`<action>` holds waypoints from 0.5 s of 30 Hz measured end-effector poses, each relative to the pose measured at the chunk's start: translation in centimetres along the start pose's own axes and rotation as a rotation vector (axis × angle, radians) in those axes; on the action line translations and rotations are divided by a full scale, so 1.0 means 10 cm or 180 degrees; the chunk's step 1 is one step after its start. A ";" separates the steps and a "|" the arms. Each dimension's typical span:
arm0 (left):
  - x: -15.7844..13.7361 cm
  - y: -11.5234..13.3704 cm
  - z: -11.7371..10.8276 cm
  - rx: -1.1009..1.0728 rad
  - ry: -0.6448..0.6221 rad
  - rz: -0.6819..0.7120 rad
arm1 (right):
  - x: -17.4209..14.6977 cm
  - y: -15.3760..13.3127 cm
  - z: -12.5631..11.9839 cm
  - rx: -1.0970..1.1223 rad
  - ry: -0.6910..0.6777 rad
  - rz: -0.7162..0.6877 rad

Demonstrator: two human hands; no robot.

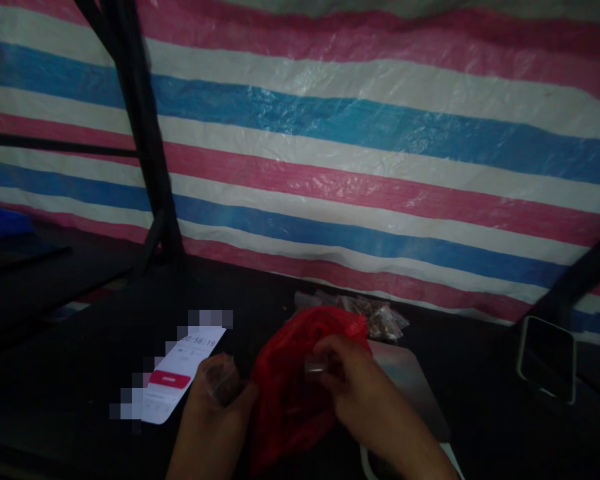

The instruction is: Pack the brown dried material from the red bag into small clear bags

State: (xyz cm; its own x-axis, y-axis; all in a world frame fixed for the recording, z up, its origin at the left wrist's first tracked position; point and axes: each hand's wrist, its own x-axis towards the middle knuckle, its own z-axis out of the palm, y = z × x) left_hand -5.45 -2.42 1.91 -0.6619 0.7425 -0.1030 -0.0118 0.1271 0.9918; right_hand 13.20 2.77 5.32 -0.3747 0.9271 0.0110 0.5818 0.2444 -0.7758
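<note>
My left hand (215,410) is closed around a small clear plastic bag (221,377) with something dark in it. Its thumb is beside the edge of a red plastic bag (280,373), which lies with its mouth facing me. At that mouth, my right hand (353,373) pinches a small shiny, silvery or clear piece (315,367) between thumb and fingers; its kind is too dim to make out. The inside of the red bag is mostly in shadow. Behind it lie several small clear zip bags (380,319), some with brass-coloured bits in them.
A lit phone screen (173,380) with a timer lies left of my left hand. A flat silver device (405,373) with rounded corners is partly under my right forearm. Another phone (547,360), dark, rests at the right. Striped sheeting (355,133) hangs behind the black table (485,400).
</note>
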 end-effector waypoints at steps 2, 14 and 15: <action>0.02 0.02 -0.02 0.0116 -0.0102 -0.0053 | 0.03 0.00 0.03 -0.0334 0.0173 -0.0087; -0.04 -0.23 0.09 0.0117 -0.0685 0.0064 | 0.10 -0.06 0.18 -0.1088 -0.0010 0.0012; -0.05 -0.25 0.10 0.0201 -0.0760 0.0071 | 0.10 -0.05 0.19 -0.1086 -0.0009 -0.0017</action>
State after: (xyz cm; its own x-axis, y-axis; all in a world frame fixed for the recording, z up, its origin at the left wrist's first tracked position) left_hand -4.40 -2.44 -0.63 -0.4654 0.8790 -0.1034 0.0527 0.1441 0.9882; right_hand 11.16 3.04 4.58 -0.3801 0.9249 0.0124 0.7876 0.3307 -0.5200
